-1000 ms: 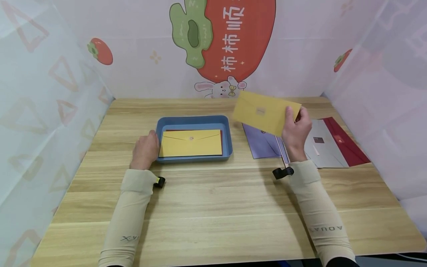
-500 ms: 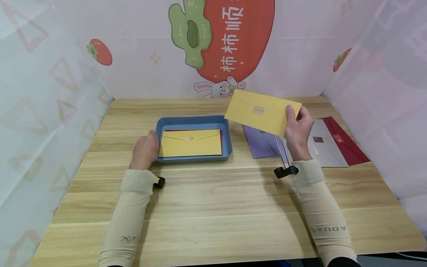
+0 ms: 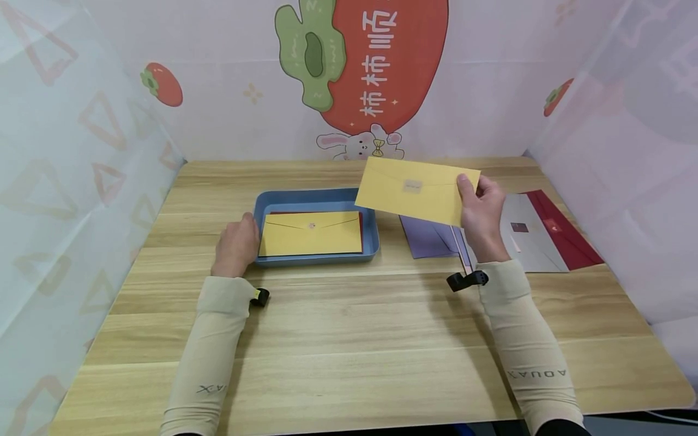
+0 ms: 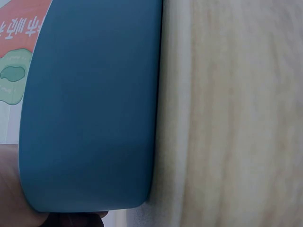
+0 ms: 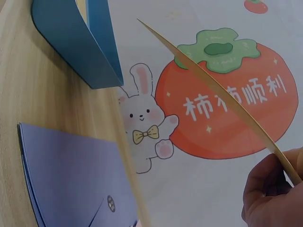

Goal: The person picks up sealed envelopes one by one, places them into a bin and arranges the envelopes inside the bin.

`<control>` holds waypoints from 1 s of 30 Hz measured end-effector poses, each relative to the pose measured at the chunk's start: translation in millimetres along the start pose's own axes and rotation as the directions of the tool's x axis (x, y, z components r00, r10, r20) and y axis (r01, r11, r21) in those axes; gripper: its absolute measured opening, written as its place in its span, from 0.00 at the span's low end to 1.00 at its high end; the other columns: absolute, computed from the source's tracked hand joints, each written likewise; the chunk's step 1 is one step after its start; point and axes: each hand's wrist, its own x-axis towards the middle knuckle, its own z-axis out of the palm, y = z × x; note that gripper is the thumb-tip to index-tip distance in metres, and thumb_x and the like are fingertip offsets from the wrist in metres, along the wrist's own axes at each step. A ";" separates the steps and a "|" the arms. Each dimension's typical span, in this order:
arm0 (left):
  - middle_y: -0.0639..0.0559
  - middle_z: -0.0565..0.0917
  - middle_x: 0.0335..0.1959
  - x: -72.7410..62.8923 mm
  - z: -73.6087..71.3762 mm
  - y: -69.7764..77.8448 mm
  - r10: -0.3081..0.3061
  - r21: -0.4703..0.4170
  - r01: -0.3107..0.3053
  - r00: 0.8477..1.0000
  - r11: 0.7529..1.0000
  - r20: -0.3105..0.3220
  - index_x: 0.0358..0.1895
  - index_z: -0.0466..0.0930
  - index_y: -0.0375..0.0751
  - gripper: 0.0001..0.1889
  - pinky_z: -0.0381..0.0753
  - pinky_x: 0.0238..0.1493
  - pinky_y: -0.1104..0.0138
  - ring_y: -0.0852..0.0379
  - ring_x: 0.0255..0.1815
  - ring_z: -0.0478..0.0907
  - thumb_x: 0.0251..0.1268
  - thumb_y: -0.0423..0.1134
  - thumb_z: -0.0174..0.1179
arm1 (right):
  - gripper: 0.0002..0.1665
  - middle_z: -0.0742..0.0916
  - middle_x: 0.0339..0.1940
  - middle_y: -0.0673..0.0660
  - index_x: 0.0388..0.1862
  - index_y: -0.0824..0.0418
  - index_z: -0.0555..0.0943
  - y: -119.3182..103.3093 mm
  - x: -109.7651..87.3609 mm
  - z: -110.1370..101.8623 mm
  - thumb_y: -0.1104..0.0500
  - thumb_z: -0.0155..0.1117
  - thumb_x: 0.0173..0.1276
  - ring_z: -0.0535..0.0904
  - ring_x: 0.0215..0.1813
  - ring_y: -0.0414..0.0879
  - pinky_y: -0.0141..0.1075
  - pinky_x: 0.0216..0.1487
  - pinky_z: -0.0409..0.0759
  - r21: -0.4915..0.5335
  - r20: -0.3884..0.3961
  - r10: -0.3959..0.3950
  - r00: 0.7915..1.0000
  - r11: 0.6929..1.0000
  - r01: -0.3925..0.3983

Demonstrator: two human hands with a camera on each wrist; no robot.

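My right hand (image 3: 484,212) pinched a yellow envelope (image 3: 417,191) by its right end, thumb on the near face, holding it up off the table (image 3: 349,339). From the head camera, its lower left corner overlapped the rim of the blue tray (image 3: 316,261); from the right wrist, it showed nearly edge-on, slightly bowed. My left hand (image 3: 237,247) gripped the tray's left end, fingers curled at the wall. Inside, a second envelope (image 3: 311,233), also yellow, lay flap side up over a red edge (image 3: 362,236). To the tray's right lay a purple envelope (image 3: 428,237), partly hidden, and, farther over, a grey envelope (image 3: 534,239) overlapping a red envelope (image 3: 572,239). A persimmon print (image 3: 414,60) filled the backdrop.
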 end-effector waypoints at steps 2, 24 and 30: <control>0.24 0.81 0.40 -0.4 -0.1 -0.2 0.003 0.000 -0.003 1.000 1.000 -0.005 0.51 0.69 0.29 0.18 0.81 0.36 0.42 0.28 0.40 0.83 0.88 0.40 0.34 | 0.25 0.77 0.49 0.51 0.61 0.68 0.82 0.7 -0.1 1.1 0.49 0.61 0.81 0.84 0.38 0.40 0.27 0.36 0.86 -0.011 0.011 -0.007 1.000 1.000 0.007; 0.23 0.81 0.41 -1.0 -1.4 1.0 0.005 -0.008 -0.005 1.000 1.000 -0.012 0.51 0.69 0.29 0.17 0.80 0.37 0.41 0.26 0.42 0.83 0.88 0.40 0.35 | 0.26 0.85 0.37 0.52 0.62 0.70 0.81 0.0 -5.2 12.2 0.50 0.62 0.81 0.87 0.32 0.37 0.28 0.33 0.86 0.000 0.058 0.008 0.998 1.000 -0.008; 0.25 0.81 0.40 -1.4 -1.8 0.6 -0.001 -0.013 0.001 1.000 1.000 -0.002 0.50 0.69 0.30 0.17 0.80 0.35 0.43 0.30 0.39 0.82 0.88 0.40 0.34 | 0.25 0.85 0.36 0.51 0.62 0.70 0.81 -0.1 -7.5 18.1 0.51 0.62 0.81 0.87 0.32 0.38 0.28 0.34 0.86 0.028 0.078 0.063 0.995 0.997 -0.066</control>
